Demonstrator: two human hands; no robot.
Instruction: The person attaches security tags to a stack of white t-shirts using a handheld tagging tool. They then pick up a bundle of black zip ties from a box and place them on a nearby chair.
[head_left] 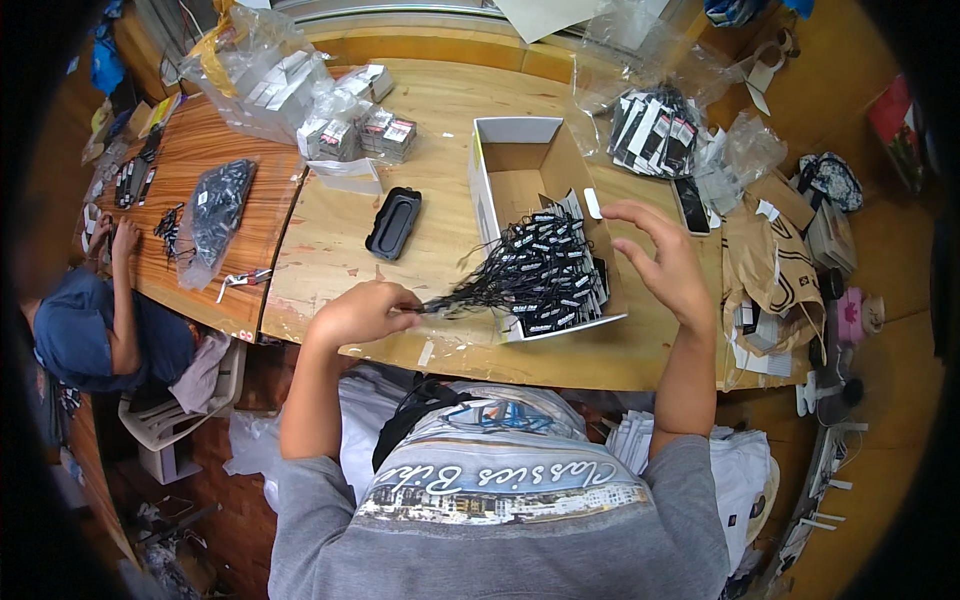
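A white cardboard box (483, 205) with a bare brown inside lies on the table in front of me. Its near half is filled with a dense stack of black hang tags (550, 270) with small white print. Their black strings (465, 293) run together to the left over the box's edge. My left hand (368, 312) is closed with its fingertips pinching the ends of these strings. My right hand (660, 255) is at the box's right side, thumb and forefinger apart. Its forefinger is close to a small white flap (592, 204) on the rim.
A black oblong tray (394, 222) lies left of the box. Bagged small boxes (350, 135) stand at the back left, and a pile of tags (655, 130) at the back right. A phone (691, 205) and paper bag (765, 255) are to the right. Another person (105, 325) sits left.
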